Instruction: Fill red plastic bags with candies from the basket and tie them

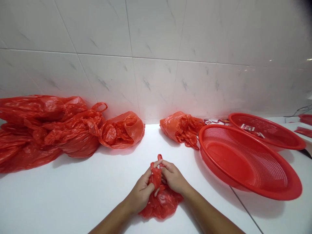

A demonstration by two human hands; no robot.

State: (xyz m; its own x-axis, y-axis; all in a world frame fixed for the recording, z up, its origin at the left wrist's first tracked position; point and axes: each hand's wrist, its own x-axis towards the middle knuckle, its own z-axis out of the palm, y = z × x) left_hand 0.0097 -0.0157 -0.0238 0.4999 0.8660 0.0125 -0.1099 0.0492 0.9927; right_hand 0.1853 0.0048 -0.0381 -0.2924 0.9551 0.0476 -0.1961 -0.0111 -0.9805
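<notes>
the left hand (140, 192) and right hand (174, 177) clamped a thin red plastic bag (162, 204), light and slippery, best held at its gathered neck (155, 175).

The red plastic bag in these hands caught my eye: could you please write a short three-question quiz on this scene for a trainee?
1. True or false: the left hand and the right hand both hold the red plastic bag.
2. On which side of the hands, the person's left or right, lies the heap of red plastic bags?
3. What small thing lies inside the far red basket?

Key:
1. True.
2. Left.
3. A small printed packet.
</notes>
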